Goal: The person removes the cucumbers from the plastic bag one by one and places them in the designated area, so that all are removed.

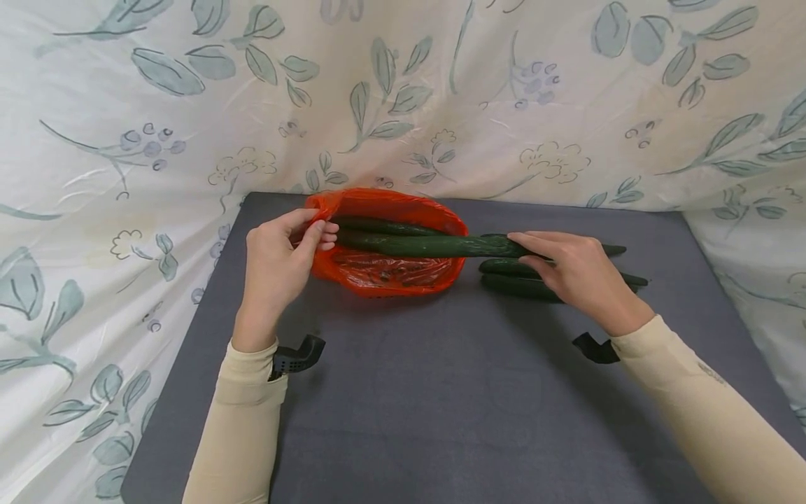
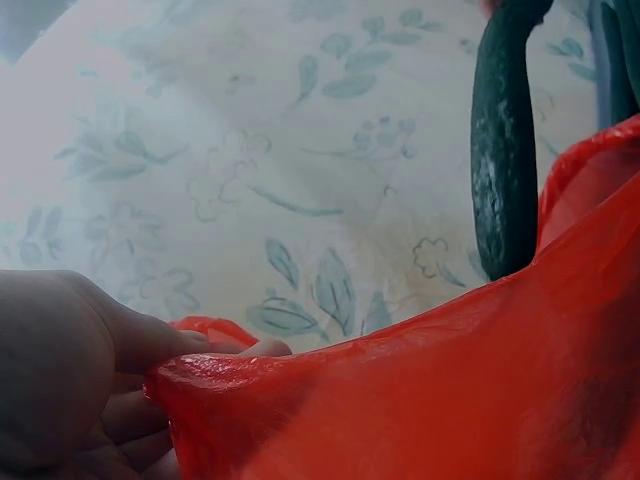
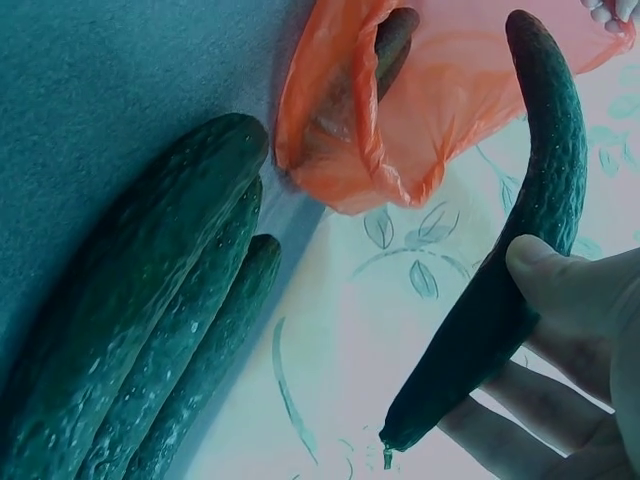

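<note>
My left hand (image 1: 277, 262) pinches the rim of a red plastic bag (image 1: 378, 288) that lies with its mouth spread wide at the back of the table. A long green cucumber (image 1: 434, 246) is gripped by my right hand (image 1: 576, 273), thumb on one side and fingers on the other. In the head view its far end overlaps the bag's mouth, close to my left fingers. Another cucumber (image 1: 393, 227) shows inside the bag. Three more cucumbers (image 3: 150, 270) lie side by side on the table, under my right hand and partly hidden by it in the head view.
The dark grey table (image 1: 415, 392) reaches toward me below both forearms. Behind it and at its sides hangs a pale cloth (image 1: 478, 140) printed with leaves and flowers. A black wrist mount (image 1: 299, 355) sits at my left cuff, another (image 1: 597, 348) at my right.
</note>
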Tool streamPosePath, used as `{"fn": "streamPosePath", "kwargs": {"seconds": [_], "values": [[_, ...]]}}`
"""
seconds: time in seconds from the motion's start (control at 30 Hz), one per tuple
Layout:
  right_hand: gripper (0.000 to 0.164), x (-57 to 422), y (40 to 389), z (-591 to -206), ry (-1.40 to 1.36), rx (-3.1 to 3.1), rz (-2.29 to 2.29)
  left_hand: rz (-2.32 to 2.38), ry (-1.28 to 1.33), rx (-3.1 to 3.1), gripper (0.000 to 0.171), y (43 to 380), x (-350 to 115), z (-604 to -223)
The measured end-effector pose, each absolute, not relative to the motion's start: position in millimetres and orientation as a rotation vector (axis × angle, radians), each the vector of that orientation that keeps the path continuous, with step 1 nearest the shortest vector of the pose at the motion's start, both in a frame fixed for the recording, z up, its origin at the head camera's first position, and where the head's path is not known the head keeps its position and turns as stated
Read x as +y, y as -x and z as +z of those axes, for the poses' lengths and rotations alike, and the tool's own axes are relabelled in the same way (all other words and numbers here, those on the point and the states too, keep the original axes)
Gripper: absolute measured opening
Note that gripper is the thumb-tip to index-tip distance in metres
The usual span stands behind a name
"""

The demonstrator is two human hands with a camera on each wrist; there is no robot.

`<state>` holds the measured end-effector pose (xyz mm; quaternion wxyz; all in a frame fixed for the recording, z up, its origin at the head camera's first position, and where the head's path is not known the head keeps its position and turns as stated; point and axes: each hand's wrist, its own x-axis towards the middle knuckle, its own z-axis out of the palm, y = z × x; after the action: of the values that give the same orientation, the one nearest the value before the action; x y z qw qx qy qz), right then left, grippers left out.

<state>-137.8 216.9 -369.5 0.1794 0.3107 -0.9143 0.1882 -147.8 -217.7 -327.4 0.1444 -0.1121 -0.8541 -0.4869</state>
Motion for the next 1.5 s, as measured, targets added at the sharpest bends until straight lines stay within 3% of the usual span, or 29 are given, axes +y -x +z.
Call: {"fn": "streamPosePath", "kwargs": {"seconds": [1.3, 1.33, 1.43, 1.5], "values": [[0.074, 277.6, 115.9, -362.6, -0.881, -2.530, 0.427, -1.395, 0.312, -2.457, 0.023, 149.4, -216.1, -328.2], [0.073, 279.4, 115.0, -362.4, -0.884, -2.532, 0.423, -1.392, 0.311, -2.459, 0.023, 149.3, -216.3, -328.2], [0.046, 284.9, 113.1, -361.7, -0.892, -2.532, 0.400, -1.390, 0.314, -2.460, 0.023, 149.3, -216.9, -328.0], [0.045, 288.1, 111.8, -361.3, -0.890, -2.526, 0.389, -1.385, 0.317, -2.460, 0.023, 149.4, -217.1, -327.7]]}}
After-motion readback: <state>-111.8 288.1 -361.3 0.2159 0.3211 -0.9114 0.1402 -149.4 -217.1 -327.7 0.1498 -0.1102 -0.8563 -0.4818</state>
